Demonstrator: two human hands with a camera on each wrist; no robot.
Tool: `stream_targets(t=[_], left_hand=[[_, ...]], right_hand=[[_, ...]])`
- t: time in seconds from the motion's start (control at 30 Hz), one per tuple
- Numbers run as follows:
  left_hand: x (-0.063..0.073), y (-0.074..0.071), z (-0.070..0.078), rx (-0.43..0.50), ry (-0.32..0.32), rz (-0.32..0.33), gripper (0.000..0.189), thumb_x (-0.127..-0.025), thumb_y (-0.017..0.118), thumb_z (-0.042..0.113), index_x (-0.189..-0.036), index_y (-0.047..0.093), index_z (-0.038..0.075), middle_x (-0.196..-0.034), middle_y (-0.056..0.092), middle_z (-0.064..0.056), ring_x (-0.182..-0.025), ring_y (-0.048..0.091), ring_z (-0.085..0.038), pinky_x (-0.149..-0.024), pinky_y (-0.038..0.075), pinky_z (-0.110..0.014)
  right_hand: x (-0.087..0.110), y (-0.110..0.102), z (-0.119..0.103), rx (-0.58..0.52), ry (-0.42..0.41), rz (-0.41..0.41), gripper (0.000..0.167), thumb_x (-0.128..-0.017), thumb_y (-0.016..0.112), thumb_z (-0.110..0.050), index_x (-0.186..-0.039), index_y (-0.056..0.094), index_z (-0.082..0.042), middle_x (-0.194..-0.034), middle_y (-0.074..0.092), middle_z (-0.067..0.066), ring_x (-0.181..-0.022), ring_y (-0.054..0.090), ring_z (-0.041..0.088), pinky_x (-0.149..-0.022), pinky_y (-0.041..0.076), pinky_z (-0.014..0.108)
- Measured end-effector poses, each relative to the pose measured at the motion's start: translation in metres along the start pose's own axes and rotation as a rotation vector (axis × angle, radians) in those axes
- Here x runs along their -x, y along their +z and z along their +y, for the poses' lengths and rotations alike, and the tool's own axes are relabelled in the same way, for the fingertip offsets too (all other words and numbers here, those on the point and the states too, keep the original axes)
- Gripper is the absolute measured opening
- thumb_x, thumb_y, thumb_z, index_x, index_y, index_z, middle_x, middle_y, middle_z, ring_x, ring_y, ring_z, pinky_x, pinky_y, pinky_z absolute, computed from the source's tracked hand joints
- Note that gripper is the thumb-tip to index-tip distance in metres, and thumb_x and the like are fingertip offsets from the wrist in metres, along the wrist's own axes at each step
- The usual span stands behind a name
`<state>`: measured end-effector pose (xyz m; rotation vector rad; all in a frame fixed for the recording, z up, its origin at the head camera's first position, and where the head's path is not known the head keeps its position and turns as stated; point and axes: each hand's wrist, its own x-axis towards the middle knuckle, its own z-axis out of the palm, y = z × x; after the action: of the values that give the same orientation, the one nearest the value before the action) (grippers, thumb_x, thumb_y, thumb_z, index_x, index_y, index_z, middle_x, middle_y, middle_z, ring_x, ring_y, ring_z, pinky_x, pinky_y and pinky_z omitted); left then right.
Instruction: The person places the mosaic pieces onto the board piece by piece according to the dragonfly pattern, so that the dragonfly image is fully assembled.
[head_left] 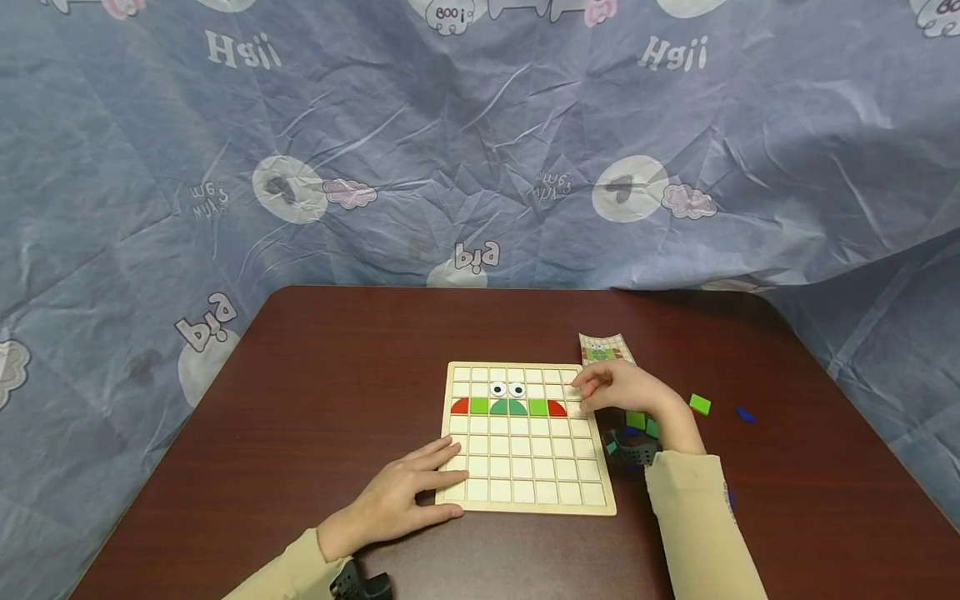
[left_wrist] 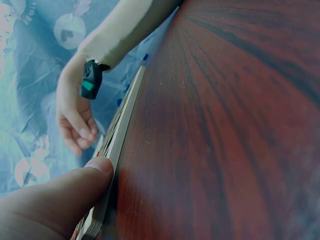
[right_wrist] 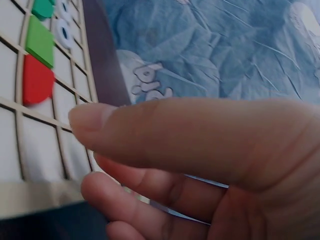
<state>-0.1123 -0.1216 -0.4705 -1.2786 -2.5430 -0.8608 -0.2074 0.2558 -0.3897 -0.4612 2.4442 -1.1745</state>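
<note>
A pale gridded board [head_left: 540, 469] lies on the table. One row across it carries red rounded pieces [head_left: 557, 408] at both ends, light green squares [head_left: 537, 407] further in and dark green rounded pieces [head_left: 498, 407] in the middle. Two round eye pieces [head_left: 498, 389] sit just above the dark green ones. My left hand [head_left: 405, 492] rests with spread fingers on the board's near left corner, thumb at its edge. Over the board's right edge, beside the right-hand red piece [right_wrist: 37, 80], hovers my right hand [head_left: 622, 387], fingers loosely bent, nothing visible between thumb and fingertips.
A small picture card [head_left: 603, 348] stands behind the board's far right corner, partly covered by the right hand. Loose pieces lie to the right: a light green square [head_left: 700, 404], a blue piece [head_left: 745, 414] and several around a green square [head_left: 635, 419] under the right wrist.
</note>
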Motion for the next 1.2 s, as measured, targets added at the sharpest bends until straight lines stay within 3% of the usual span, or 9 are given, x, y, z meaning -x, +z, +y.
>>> stream_targets(t=[0.43,0.8,1.2], left_hand=[[0.0,0.0,-0.001,-0.006,0.004,0.005,0.043,-0.086,0.065,0.045,-0.121,0.066,0.019,-0.137,0.05,-0.01,-0.131,0.04,-0.025,-0.098,0.042,-0.042],[0.001,0.0,-0.001,-0.002,0.01,0.001,0.043,-0.086,0.065,0.045,-0.121,0.066,0.019,-0.137,0.05,-0.01,-0.131,0.04,-0.025,-0.098,0.042,-0.043],[0.0,-0.001,0.0,0.007,-0.002,-0.01,0.043,-0.086,0.065,0.045,-0.121,0.066,0.019,-0.138,0.049,-0.01,-0.132,0.039,-0.025,-0.098,0.042,-0.043]], right_hand=[[0.042,-0.038,0.027,-0.034,0.054,0.106,0.041,-0.083,0.071,-0.015,-0.116,0.059,0.007,-0.108,0.063,0.021,-0.093,0.063,0.021,-0.078,0.051,0.029],[0.079,-0.054,0.066,-0.039,0.202,0.248,0.045,-0.085,0.07,-0.019,-0.119,0.058,0.007,-0.108,0.065,0.019,-0.084,0.065,0.017,-0.076,0.052,0.032],[0.088,-0.056,0.091,-0.059,0.244,0.288,0.043,-0.084,0.068,-0.013,-0.118,0.056,0.011,-0.102,0.068,0.018,-0.08,0.067,0.016,-0.075,0.051,0.031]])
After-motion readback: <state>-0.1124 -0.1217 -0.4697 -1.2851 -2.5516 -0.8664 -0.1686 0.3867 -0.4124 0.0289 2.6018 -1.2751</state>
